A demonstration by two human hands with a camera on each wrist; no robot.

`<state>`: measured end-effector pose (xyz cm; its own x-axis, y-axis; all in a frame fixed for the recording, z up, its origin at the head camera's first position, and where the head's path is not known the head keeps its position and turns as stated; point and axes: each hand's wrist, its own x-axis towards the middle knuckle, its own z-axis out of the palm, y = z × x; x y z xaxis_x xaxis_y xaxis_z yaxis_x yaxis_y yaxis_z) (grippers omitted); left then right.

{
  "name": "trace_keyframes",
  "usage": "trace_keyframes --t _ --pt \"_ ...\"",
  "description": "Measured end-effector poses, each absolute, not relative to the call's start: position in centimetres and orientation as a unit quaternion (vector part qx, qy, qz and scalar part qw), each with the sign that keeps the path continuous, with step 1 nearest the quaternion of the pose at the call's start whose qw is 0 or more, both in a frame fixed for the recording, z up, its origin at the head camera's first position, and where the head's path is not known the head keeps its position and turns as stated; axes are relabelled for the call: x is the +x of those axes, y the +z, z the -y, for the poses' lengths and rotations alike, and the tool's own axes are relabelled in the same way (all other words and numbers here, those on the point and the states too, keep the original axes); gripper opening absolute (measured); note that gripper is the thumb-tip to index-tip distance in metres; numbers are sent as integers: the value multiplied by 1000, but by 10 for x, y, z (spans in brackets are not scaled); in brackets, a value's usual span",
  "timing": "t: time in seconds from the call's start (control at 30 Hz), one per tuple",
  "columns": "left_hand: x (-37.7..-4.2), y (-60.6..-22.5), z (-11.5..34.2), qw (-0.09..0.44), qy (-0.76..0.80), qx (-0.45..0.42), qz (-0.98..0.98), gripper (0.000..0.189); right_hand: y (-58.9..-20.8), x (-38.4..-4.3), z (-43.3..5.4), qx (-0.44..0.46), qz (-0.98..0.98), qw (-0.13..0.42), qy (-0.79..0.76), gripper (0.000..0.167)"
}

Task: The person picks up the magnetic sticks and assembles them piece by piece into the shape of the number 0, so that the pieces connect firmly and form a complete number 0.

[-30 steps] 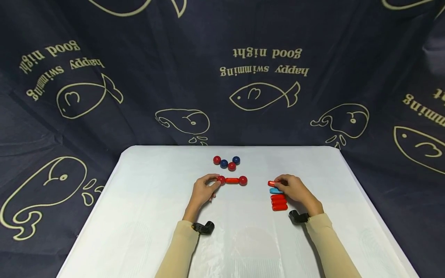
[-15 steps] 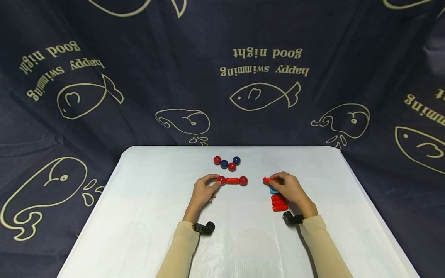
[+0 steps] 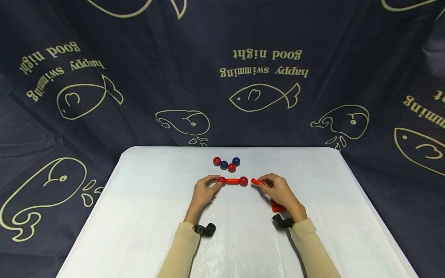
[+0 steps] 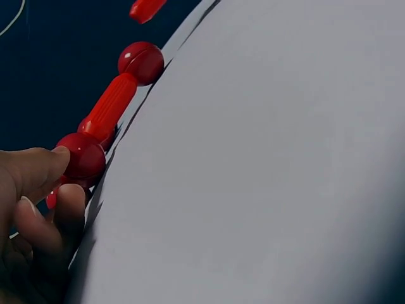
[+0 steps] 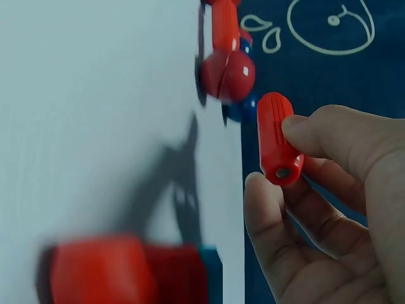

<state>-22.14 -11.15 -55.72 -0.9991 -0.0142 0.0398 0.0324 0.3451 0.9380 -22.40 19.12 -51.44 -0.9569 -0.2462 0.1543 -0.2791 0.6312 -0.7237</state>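
In the head view my left hand pinches a red ball between thumb and fingers. A red grooved rod joins it to a second red ball, and this dumbbell shape lies on the white table. My right hand pinches another red rod just right of the second ball, with a small gap between them. Seen from the right wrist, that held rod has a small metal disc in its near end and is tilted above the table.
Behind the dumbbell shape lie two red balls and two blue balls. Red rods lie partly hidden under my right hand; a bluish edge shows beside them, blurred, in the right wrist view. A dark printed curtain hangs behind the table.
My right hand has carried the red rod left, away from the row of rods and close to the right-hand ball. My left hand has stayed on its ball.
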Motion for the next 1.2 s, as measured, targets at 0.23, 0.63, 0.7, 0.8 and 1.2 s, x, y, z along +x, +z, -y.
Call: trace_keyframes --t 0.23,0.63,0.7,0.8,1.2 --pt "-220 -557 112 16 -576 -7 817 29 -517 -217 -165 165 892 23 419 17" --pt "-221 -558 112 18 -585 -6 811 27 -524 -211 -124 185 875 10 446 14" --pt "-221 -558 112 18 -586 -9 810 27 -524 -211 -120 183 876 12 447 15" --pt "-221 -558 112 17 -586 -10 810 27 -526 -211 -114 178 876 11 449 15" --pt "-222 -558 113 17 -585 -14 811 28 -529 -213 -101 174 870 20 461 13"
